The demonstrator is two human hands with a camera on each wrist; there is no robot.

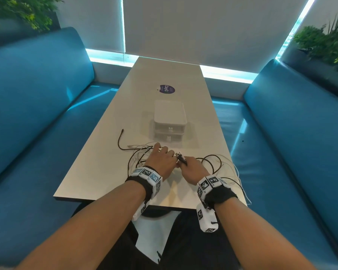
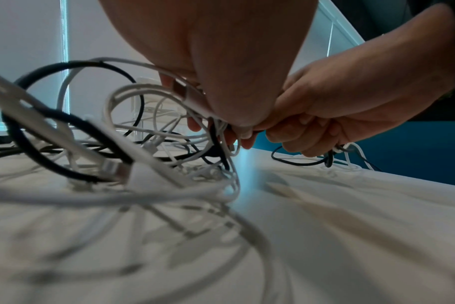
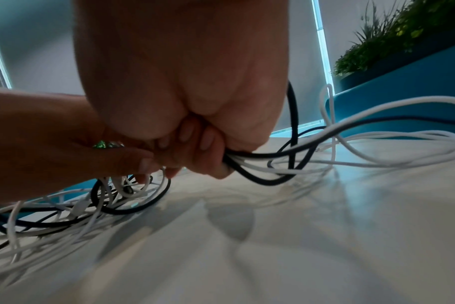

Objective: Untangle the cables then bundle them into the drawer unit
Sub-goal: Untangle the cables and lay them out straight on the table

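Note:
A tangle of black and white cables [image 1: 139, 154] lies on the white table [image 1: 105, 178] in front of the white drawer unit [image 1: 170, 121], whose drawers are closed. One black cable end [image 1: 119, 141] trails off to the left. My left hand [image 1: 162, 162] is on the tangle, its fingers [image 2: 195, 125] curled into white cable [image 2: 122, 90] and black cable [image 2: 86, 62] loops. My right hand [image 1: 191, 166] grips a bunch of cables [image 3: 262, 182], with plug ends [image 1: 180, 156] sticking out above its fist. More loops [image 1: 230, 164] spread right of it.
Blue padded benches [image 1: 37, 133] [image 1: 291, 143] run along both sides of the table. A purple sticker [image 1: 167, 89] is on the tabletop behind the drawer unit. Plants [image 1: 324, 45] stand behind the benches. One white cable hangs over the table's right front edge [image 1: 246, 197].

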